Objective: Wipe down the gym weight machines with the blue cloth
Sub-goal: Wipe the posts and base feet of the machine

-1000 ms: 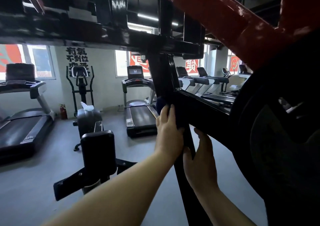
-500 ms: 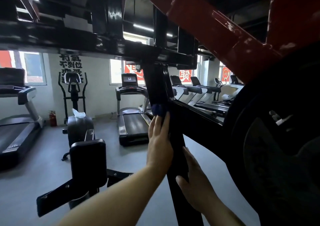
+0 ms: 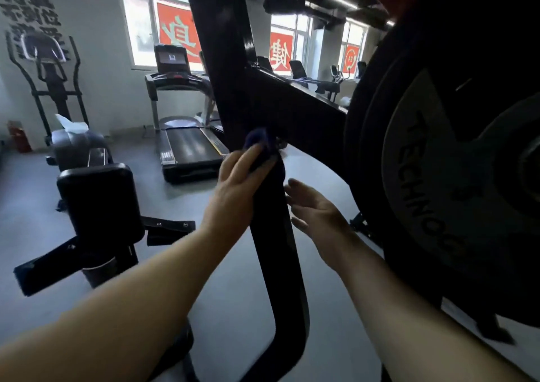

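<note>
The blue cloth [image 3: 260, 145] sits bunched against the black upright post [image 3: 271, 221] of the weight machine, just below the joint where a slanted black beam [image 3: 306, 104] runs off to the right. The left hand [image 3: 236, 188] presses the cloth to the post, fingers laid over it and curled round the left edge of the steel, so its grip is grasping the cloth against the frame. The right hand [image 3: 314, 206] is just beside the post on its right, palm turned toward it, fingers relaxed and apart from the metal; its grip is released and holds nothing.

As a judgement of progress: the wipe is in the middle of this one post. The cloth is at the upper part of the reachable stretch, and the long run of post below the hands, down to the bend near the floor [image 3: 175, 206], looks not yet covered from this position, though nothing in the steel's dark sheen shows what is clean and what is not. The slanted beam, the large weight plate [image 3: 455, 183] close on the right and the black padded seat [image 3: 96, 203] at near left all appear left to do.

Farther off stand a treadmill [image 3: 184, 136] under the windows and an elliptical trainer [image 3: 49, 69] by the far left wall.
</note>
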